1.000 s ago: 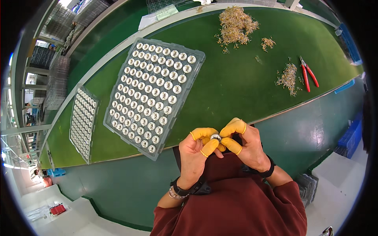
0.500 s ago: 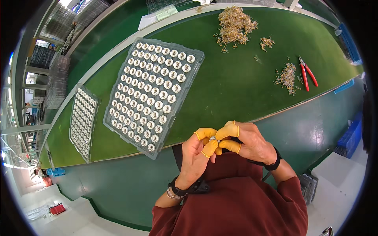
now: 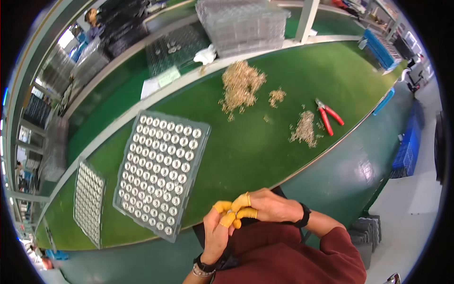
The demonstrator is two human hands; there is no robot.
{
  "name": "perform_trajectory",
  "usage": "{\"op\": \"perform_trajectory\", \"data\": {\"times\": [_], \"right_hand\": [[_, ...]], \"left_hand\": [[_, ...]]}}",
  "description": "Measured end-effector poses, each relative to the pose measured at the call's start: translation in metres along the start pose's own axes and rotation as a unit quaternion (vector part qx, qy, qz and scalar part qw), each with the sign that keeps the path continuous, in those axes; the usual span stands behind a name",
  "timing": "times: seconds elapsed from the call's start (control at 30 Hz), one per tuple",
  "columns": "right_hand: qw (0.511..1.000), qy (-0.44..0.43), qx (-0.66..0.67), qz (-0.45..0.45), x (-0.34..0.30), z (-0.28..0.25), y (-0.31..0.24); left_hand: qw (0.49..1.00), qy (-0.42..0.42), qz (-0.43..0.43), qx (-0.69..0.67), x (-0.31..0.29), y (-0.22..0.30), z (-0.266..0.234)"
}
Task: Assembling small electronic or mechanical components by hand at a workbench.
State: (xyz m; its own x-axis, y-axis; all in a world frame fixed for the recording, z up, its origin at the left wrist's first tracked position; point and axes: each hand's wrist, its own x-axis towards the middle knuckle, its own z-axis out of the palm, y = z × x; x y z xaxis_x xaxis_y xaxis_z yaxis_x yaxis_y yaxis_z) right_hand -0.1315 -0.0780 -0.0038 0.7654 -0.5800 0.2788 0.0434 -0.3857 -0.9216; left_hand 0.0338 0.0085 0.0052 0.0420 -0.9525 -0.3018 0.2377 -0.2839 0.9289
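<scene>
The left hand point(image 3: 218, 232) and the right hand point(image 3: 265, 207) are seen pressed together just off the near edge of the green desk point(image 3: 246, 156), in front of a dark red sleeve and chest. Yellow finger cots point(image 3: 231, 208) are worn on several fingertips of both hands, and these tips are bunched against one another; the fingers are curled in a pinch, but whether something small is gripped between them cannot be told, since the meeting point is hidden by the fingertips themselves. A dark band is worn on each wrist. Nearest to the hands, toward the near left part of the desk, a clear plastic tray point(image 3: 161, 173) is laid at a slant, its rows of round pockets filled with small silvery round parts. A second, narrower tray point(image 3: 88, 203) of the same kind is placed further left, close to the left end of the desk. Near the far edge, a large heap of tan wire scraps point(image 3: 240, 87) is spread, with a smaller clump point(image 3: 276, 97) just beside it. Toward the right end, another small pile point(image 3: 303, 128) is seen, and red-handled cutters point(image 3: 327, 116) are laid just beside it. Stacked clear trays point(image 3: 243, 21) are kept beyond the far edge of the desk.
</scene>
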Motion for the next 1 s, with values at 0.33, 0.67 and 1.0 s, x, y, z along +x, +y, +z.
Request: {"op": "perform_trajectory", "data": {"times": [0.33, 0.67, 1.0], "right_hand": [[0.995, 0.047, -0.087, 0.006, 0.006, -0.01, 0.003], [0.984, 0.051, -0.172, 0.016, 0.029, -0.036, 0.007], [0.883, 0.158, -0.413, 0.155, 0.098, -0.128, 0.048]], "left_hand": [[0.995, -0.016, -0.021, -0.096, 0.028, 0.009, -0.003], [0.992, -0.048, -0.043, -0.109, 0.069, 0.014, -0.006], [0.987, -0.043, -0.048, -0.146, 0.091, 0.017, -0.007]]}}
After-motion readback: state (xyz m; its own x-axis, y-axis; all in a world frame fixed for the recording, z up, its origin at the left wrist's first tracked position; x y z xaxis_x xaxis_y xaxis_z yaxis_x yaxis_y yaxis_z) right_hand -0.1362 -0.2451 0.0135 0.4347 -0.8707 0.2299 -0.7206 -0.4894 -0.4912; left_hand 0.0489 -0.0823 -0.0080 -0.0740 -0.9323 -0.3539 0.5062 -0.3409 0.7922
